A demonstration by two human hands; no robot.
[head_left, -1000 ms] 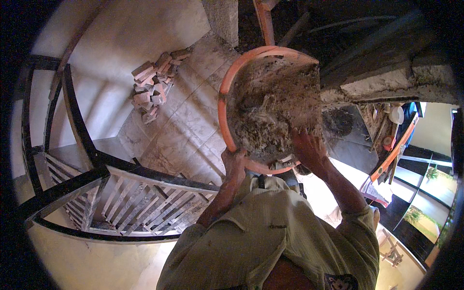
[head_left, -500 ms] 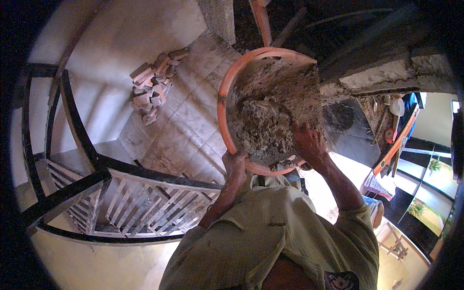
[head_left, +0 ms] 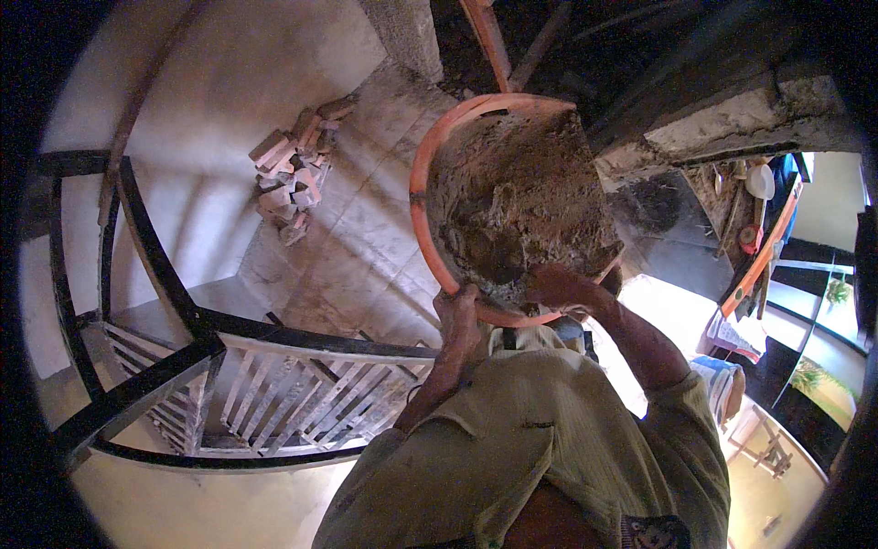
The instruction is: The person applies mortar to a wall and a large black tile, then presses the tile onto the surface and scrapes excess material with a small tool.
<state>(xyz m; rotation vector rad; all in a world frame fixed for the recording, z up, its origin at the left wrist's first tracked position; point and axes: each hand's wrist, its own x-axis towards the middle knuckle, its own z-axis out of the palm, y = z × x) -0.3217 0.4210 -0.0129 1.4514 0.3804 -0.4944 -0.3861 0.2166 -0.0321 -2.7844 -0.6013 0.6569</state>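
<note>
A round orange basin [head_left: 422, 220] is in front of me, its right side broken off in a straight edge. Grey-brown mud or mortar [head_left: 540, 174] coats the inside, with a darker hollow at the lower middle. My left hand [head_left: 460, 316] is closed on the near-left rim, thumb over the edge. Down in the mud near the front rim is my right hand [head_left: 560, 288]; its fingers are bent and partly hidden by the mud, so whether they hold any of it cannot be made out.
Several broken bricks [head_left: 297, 174] are heaped against the wall at left. A black-railed balustrade with pale slats [head_left: 283, 393] runs along the lower left. Beyond the basin stands a wooden post [head_left: 487, 46]. A rough ledge [head_left: 722, 133] lies at upper right, with a white bowl [head_left: 760, 181] hanging below.
My right hand has moved left and toward me through the mud, and the hollow there looks deeper and darker. My left hand keeps its hold on the rim.
</note>
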